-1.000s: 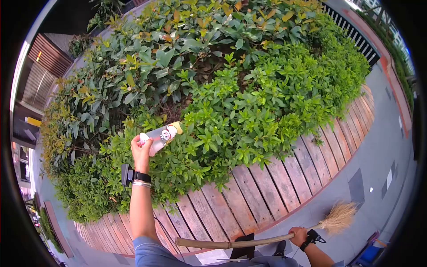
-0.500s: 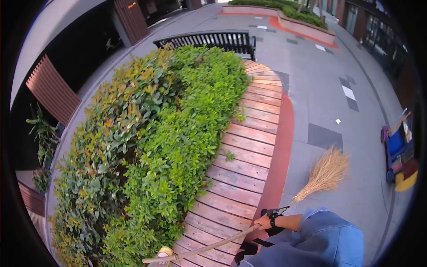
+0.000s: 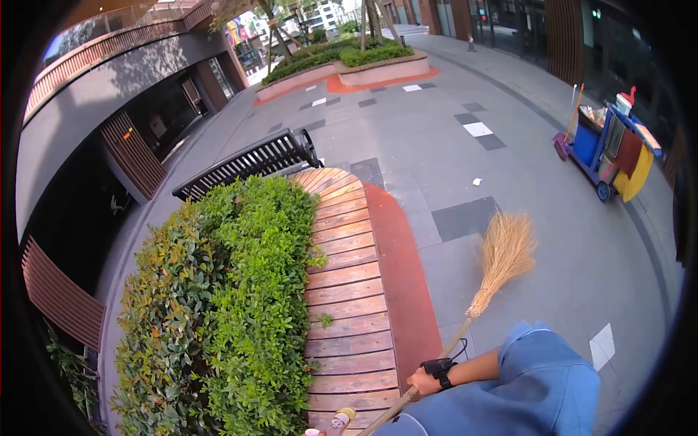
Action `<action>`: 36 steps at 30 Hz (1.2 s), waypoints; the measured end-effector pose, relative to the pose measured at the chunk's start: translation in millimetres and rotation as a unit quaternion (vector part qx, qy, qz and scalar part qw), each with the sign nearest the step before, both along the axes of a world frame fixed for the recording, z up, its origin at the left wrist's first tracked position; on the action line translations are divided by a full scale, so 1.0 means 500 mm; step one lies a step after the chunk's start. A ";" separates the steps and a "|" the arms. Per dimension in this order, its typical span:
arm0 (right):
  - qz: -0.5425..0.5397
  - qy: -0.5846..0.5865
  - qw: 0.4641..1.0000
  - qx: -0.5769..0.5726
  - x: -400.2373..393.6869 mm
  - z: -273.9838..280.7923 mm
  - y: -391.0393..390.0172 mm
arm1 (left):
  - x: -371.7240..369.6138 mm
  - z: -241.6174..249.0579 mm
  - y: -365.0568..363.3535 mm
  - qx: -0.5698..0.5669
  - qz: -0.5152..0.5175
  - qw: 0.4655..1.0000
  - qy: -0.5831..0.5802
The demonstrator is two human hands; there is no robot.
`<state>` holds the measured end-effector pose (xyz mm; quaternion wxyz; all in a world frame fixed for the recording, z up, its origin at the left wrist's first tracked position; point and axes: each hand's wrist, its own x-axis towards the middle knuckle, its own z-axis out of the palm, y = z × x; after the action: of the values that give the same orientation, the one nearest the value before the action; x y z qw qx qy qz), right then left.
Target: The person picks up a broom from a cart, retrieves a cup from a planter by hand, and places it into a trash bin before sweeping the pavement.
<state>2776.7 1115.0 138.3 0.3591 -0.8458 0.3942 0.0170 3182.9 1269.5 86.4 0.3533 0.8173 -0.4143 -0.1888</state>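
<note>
My right hand (image 3: 424, 381) is closed around the wooden handle of a straw broom (image 3: 505, 256), at the lower middle of the view. A black band and a small black device sit on its wrist, below a blue sleeve. The broom's bristles point up and away over the grey paving, right of the red strip. Beside the lower handle, over the wooden slats, is a small yellowish round object (image 3: 343, 418). A tiny pinkish thing at the bottom edge is too cut off to make out. I cannot see my left hand.
A curved slatted bench (image 3: 349, 301) borders a green hedge (image 3: 254, 312), with a black metal bench (image 3: 251, 163) beyond. At right stands a cleaning cart (image 3: 607, 149) with a yellow cloth. A raised planter (image 3: 382, 71) is at the back. White litter (image 3: 477, 182) lies on the paving.
The view has tilted up and turned right, showing more of the cart and planter. The broom handle now slopes more steeply, and the bristles point more upward. My right hand keeps its hold.
</note>
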 end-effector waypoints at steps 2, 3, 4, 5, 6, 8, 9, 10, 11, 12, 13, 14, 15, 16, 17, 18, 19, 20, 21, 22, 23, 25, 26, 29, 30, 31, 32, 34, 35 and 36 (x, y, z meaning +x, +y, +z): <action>-0.029 -0.019 0.999 0.002 -0.026 0.029 0.058 | -0.025 -0.004 -0.073 -0.012 -0.011 0.997 0.071; -0.044 -0.016 0.999 0.003 -0.039 0.054 0.078 | -0.046 0.007 -0.099 -0.012 -0.023 0.994 0.108; -0.047 0.011 0.999 0.003 -0.055 0.100 0.099 | -0.082 0.037 -0.122 0.003 -0.032 0.996 0.088; -0.052 0.038 0.998 0.004 -0.067 0.124 0.119 | -0.111 0.047 -0.141 -0.001 -0.066 0.998 -0.007; -0.056 0.058 0.996 0.025 -0.080 0.120 0.127 | -0.130 0.046 -0.160 -0.005 -0.100 0.995 -0.001; -0.126 0.042 0.991 0.026 -0.113 0.149 0.147 | -0.184 0.061 -0.192 -0.005 -0.147 0.989 0.006; -0.181 0.024 0.983 0.024 -0.129 0.162 0.155 | -0.218 0.082 -0.210 0.046 -0.180 0.983 0.007; -0.241 0.005 0.970 -0.011 -0.144 0.143 0.167 | -0.250 0.098 -0.225 0.099 -0.215 0.972 0.003; -0.262 -0.002 0.965 -0.003 -0.162 0.134 0.176 | -0.286 0.096 -0.235 0.106 -0.235 0.966 -0.006; -0.303 -0.027 0.952 -0.008 -0.186 0.130 0.182 | -0.328 0.079 -0.249 0.069 -0.223 0.972 -0.008; -0.346 -0.052 0.937 -0.014 -0.214 0.123 0.187 | -0.365 0.067 -0.270 0.031 -0.213 0.977 -0.010; -0.375 -0.042 0.926 -0.008 -0.241 0.113 0.190 | -0.397 0.067 -0.299 0.029 -0.240 0.970 0.018; -0.402 -0.031 0.915 0.000 -0.272 0.105 0.190 | -0.436 0.063 -0.327 0.041 -0.264 0.964 0.010; -0.422 -0.017 0.906 0.006 -0.306 0.100 0.193 | -0.478 0.054 -0.352 0.047 -0.282 0.958 0.015; -0.439 -0.021 0.898 0.019 -0.343 0.091 0.192 | -0.517 0.037 -0.376 0.053 -0.296 0.953 0.021; -0.461 -0.049 0.886 0.006 -0.383 0.085 0.190 | -0.548 0.027 -0.412 0.087 -0.343 0.933 -0.065; -0.483 -0.078 0.872 -0.011 -0.424 0.078 0.185 | -0.596 0.011 -0.442 0.071 -0.357 0.931 -0.008; -0.498 -0.084 0.863 -0.004 -0.463 0.067 0.175 | -0.652 0.029 -0.466 0.059 -0.378 0.923 -0.038; -0.484 -0.110 0.868 -0.001 -0.509 0.060 0.162 | -0.722 0.050 -0.494 0.044 -0.399 0.914 -0.064; -0.466 -0.135 0.874 0.000 -0.556 0.057 0.149 | -0.787 0.064 -0.522 0.046 -0.411 0.908 -0.069; -0.476 -0.139 0.869 0.003 -0.596 0.064 0.135 | -0.843 0.079 -0.549 0.058 -0.417 0.905 -0.064; -0.476 -0.213 0.853 0.001 -0.679 0.080 0.095 | -0.948 0.097 -0.607 0.067 -0.422 0.902 -0.060; -0.473 -0.215 0.855 -0.001 -0.729 0.115 0.070 | -0.995 0.099 -0.638 0.043 -0.437 0.895 -0.070; -0.481 -0.185 0.857 -0.009 -0.882 0.211 -0.007 | -1.089 0.081 -0.730 0.046 -0.436 0.899 0.007; -0.514 -0.185 0.835 -0.066 -0.926 0.215 -0.038 | -1.151 0.129 -0.731 0.009 -0.442 0.897 -0.022; -0.547 -0.187 0.806 -0.123 -0.966 0.213 -0.071 | -1.211 0.172 -0.740 -0.028 -0.451 0.891 -0.052; -0.534 -0.191 0.815 -0.121 -1.012 0.215 -0.100 | -1.243 0.175 -0.758 -0.029 -0.437 0.897 -0.054; -0.584 -0.183 0.781 -0.121 -1.105 0.212 -0.157 | -1.301 0.168 -0.809 -0.006 -0.418 0.902 -0.111; -0.582 -0.183 0.783 -0.121 -1.148 0.206 -0.185 | -1.333 0.169 -0.830 -0.006 -0.415 0.903 -0.110; -0.597 -0.185 0.773 -0.109 -1.193 0.196 -0.216 | -1.368 0.170 -0.853 0.002 -0.408 0.904 -0.128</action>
<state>2180.3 1007.2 236.2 0.2680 -0.4604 0.7452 -0.4012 2499.1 843.1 171.6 0.1875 0.5949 -0.7527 -0.2109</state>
